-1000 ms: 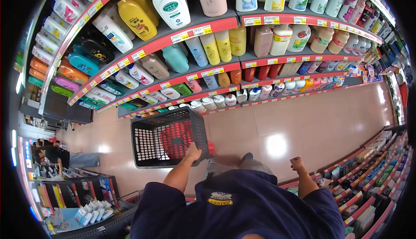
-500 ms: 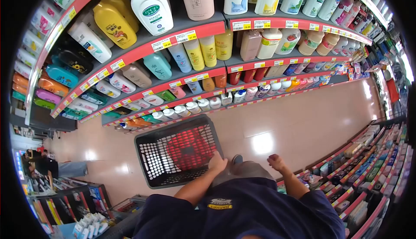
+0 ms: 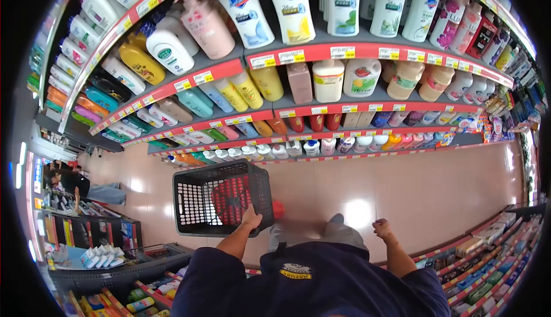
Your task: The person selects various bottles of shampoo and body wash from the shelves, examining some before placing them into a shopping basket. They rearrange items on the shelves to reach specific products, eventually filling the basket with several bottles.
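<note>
A dark grey perforated basket [image 3: 261,193] hangs at my left side, and red shows through its holes. My left hand [image 3: 251,218] is wrapped round the near right part of its rim or handle. To the right, apart from the basket, my right hand [image 3: 383,229] hangs over the floor with its fingers curled and nothing visible in them. In front stand shelves with bottles: a pink pump bottle [image 3: 208,27], white bottles with blue caps [image 3: 290,7] and yellow bottles [image 3: 267,84].
Pinkish tiled floor [image 3: 310,185] runs between the front shelves and a low shelf of small packages [image 3: 476,259] at the right. At the far left a person [image 3: 74,182] is near a display counter [image 3: 86,225]. More shelving stands at the lower left.
The view has turned and moved along the aisle, so the shelf bottles sit lower in it. The basket, held by my left hand, has swung and tilted, showing more of its right side.
</note>
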Tool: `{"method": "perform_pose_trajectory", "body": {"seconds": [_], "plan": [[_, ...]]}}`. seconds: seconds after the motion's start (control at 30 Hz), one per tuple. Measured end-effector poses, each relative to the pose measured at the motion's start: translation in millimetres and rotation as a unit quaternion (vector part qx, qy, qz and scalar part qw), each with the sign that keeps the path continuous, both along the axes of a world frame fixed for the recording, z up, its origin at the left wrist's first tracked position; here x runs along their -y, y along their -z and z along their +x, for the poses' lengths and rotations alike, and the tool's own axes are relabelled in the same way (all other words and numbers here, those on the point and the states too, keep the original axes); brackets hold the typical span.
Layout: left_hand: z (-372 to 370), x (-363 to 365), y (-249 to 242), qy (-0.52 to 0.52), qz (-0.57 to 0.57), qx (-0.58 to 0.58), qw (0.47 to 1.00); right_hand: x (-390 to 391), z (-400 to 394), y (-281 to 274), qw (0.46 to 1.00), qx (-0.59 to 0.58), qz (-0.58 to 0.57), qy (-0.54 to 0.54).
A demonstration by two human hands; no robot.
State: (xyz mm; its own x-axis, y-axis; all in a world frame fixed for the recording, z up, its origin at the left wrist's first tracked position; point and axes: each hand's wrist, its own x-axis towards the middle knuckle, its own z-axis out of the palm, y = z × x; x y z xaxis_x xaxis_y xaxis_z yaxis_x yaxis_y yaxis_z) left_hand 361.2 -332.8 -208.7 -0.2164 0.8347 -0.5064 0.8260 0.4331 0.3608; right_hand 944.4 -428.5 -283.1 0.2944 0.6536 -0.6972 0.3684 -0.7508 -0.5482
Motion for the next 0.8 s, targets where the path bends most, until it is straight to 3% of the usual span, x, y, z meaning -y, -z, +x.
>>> {"method": "perform_pose_trajectory", "body": {"seconds": [0.13,0.27,0.53,0.57,0.67,0.8], "plan": [[59.8,-19.3,6.3,-0.016,0.024,0.035,0.999,-27.3,66.9,-41.0,0.998,-0.016,-0.035,0.056],[151.2,-41.7,-6.8,-0.032,-0.001,0.053,0.998,-57.8,85.1,-62.0,1.0,-0.005,-0.028,0.01],[271.7,-55.7,8.6,0.045,0.008,0.103,0.994,-91.6,23.9,-79.8,0.987,-0.047,0.04,-0.149],[280.8,-60.1,6.0,0.054,-0.048,0.138,0.988,-92.3,15.4,-82.7,0.983,-0.037,0.043,-0.173],[301.7,-54.8,6.2,0.025,-0.029,0.122,0.992,-92.8,-1.7,-90.9,0.969,-0.006,0.064,-0.239],[288.1,-54.9,8.2,0.058,-0.047,0.145,0.987,-94.4,-14.6,-97.6,0.97,-0.006,0.056,-0.238]]}}
